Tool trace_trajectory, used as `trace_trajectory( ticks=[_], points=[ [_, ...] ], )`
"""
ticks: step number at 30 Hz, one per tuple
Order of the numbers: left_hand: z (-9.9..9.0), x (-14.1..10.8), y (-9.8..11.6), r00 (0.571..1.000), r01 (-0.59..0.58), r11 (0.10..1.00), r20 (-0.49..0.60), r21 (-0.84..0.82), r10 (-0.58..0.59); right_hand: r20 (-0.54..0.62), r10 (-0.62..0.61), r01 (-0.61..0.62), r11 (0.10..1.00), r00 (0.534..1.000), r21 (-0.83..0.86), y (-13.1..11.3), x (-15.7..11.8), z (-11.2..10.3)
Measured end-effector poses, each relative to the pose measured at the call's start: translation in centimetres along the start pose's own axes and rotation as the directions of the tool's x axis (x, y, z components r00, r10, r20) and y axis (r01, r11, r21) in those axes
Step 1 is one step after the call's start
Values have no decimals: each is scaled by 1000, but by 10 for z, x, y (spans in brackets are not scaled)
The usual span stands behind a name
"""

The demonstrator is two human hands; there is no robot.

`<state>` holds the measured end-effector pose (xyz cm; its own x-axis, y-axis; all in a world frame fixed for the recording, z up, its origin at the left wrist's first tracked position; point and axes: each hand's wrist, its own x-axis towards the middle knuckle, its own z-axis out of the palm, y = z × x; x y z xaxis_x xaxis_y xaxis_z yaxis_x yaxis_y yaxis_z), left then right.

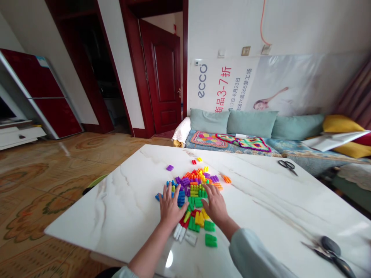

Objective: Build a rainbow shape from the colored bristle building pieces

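Note:
A pile of small plastic building pieces in many colours lies on the white marbled table (121, 200). My left hand (171, 206) rests over the left side of the pile, fingers spread, touching or just above blue pieces (181, 199). On the other side, my right hand (215, 202) has its fingers stretched over green pieces (198, 202) and holds nothing I can see. Nearer to me lie yellow (199, 219), green (211, 240) and white pieces (190, 238). A purple piece (170, 168) and an orange piece (227, 179) sit apart from the pile. My hands hide some pieces.
Black-handled scissors (286, 166) lie near the table's far right corner. A second black-handled cutting tool (330, 255) lies at the near right, by a dark rounded object (331, 245). Beyond the table stands a sofa with blue-green cushions (252, 122).

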<state>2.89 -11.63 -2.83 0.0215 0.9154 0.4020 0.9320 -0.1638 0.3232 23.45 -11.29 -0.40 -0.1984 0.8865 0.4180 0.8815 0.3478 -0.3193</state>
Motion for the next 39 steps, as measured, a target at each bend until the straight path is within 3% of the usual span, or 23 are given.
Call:
trace_trajectory(
  ticks=[3,5,11,20,24,29,35,39],
  points=[
    [12,8,-4,996,44,999,72,19,-45,227,84,-50,987,970,-151,11,33,7],
    [16,7,-4,994,51,998,94,33,-54,308,90,-25,977,947,-211,13,44,14],
    [17,4,-3,993,35,998,113,54,-41,271,93,-8,954,958,-299,11,47,24],
    [16,4,-3,997,22,999,77,34,-25,316,237,-176,962,919,-208,8,53,18],
    [17,4,-3,998,17,999,66,32,-19,288,251,-230,968,924,-105,2,63,-1],
    [19,3,-5,999,5,999,51,52,-8,315,257,-278,960,914,22,-3,88,-42],
    [18,4,-6,999,-2,998,49,69,-2,266,207,-237,967,941,88,-14,118,-95],
    [18,3,-5,998,-1,997,56,82,-3,197,153,-175,979,968,100,-23,128,-113]
  ],
)
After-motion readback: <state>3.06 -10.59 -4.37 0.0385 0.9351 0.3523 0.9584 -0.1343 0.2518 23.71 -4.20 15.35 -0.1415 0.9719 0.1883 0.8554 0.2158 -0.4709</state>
